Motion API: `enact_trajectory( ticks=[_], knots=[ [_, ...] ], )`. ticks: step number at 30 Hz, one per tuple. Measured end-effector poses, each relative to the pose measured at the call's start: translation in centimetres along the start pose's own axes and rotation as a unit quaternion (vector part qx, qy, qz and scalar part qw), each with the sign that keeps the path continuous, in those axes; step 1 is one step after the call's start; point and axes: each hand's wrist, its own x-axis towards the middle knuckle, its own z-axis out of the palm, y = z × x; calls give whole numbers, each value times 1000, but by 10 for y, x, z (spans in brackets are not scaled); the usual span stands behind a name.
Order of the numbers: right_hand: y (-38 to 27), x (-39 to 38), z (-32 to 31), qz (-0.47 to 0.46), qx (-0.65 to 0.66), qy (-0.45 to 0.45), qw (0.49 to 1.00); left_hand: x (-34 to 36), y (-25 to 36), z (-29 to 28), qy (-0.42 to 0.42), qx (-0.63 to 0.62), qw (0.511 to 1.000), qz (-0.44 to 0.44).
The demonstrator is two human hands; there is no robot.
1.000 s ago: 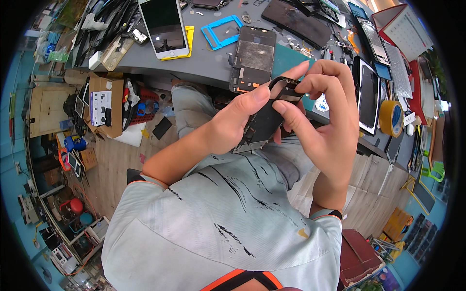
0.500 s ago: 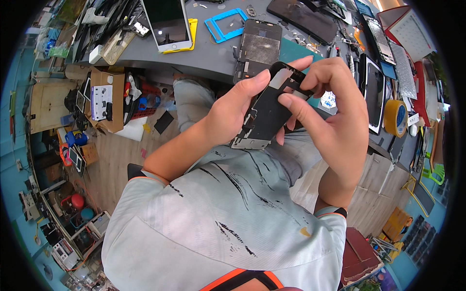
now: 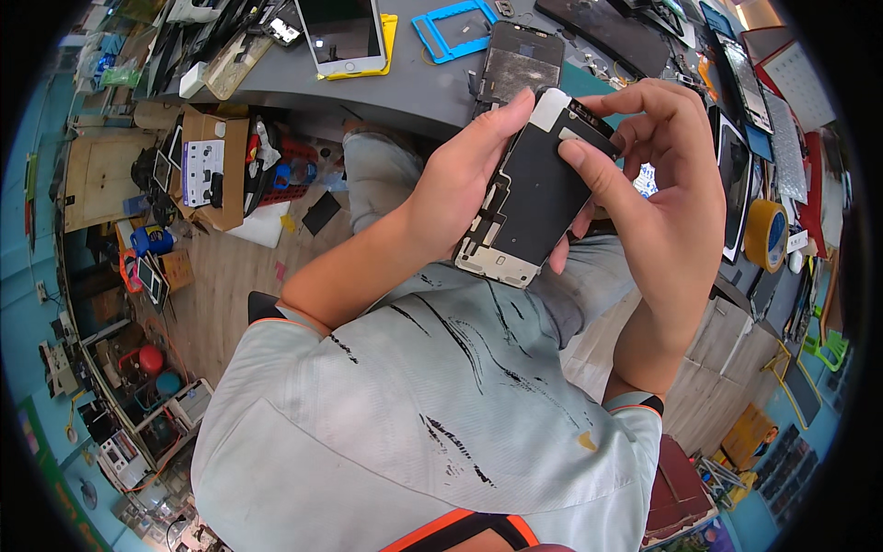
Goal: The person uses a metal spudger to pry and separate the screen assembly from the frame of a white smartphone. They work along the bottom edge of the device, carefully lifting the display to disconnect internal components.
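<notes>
A phone screen part [image 3: 535, 189], its black backing and silver lower strip turned up, is held over my lap in front of the desk. My left hand [image 3: 457, 184] grips it along the left edge, thumb near the upper left corner and fingertips showing at the right edge. At its upper right end my right hand [image 3: 664, 175] has the thumb pressed on the backing, with the index finger at the top corner. What the curled right fingers do behind the edge is partly hidden. Another dark screen part [image 3: 526, 63] lies on the desk just beyond.
On the grey desk [image 3: 432, 99] lie a white phone [image 3: 338, 41] on a yellow case [image 3: 390, 44], a blue frame [image 3: 451, 35] and a large dark panel [image 3: 598, 32]. To the right stands a yellow tape roll [image 3: 765, 232]. A cardboard box [image 3: 235, 179] sits on the floor at left.
The whole view has shifted, so the desk things sit farther right and higher. The held screen part shows its backing more squarely. My right thumb lies farther up the backing, near its top end.
</notes>
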Motion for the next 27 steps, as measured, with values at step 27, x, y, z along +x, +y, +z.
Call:
enact_trajectory(
  ticks=[27],
  knots=[
    [33, -37, 41, -183, -224, -42, 956, -51, 11, -6, 150, 76, 866, 470]
  ],
)
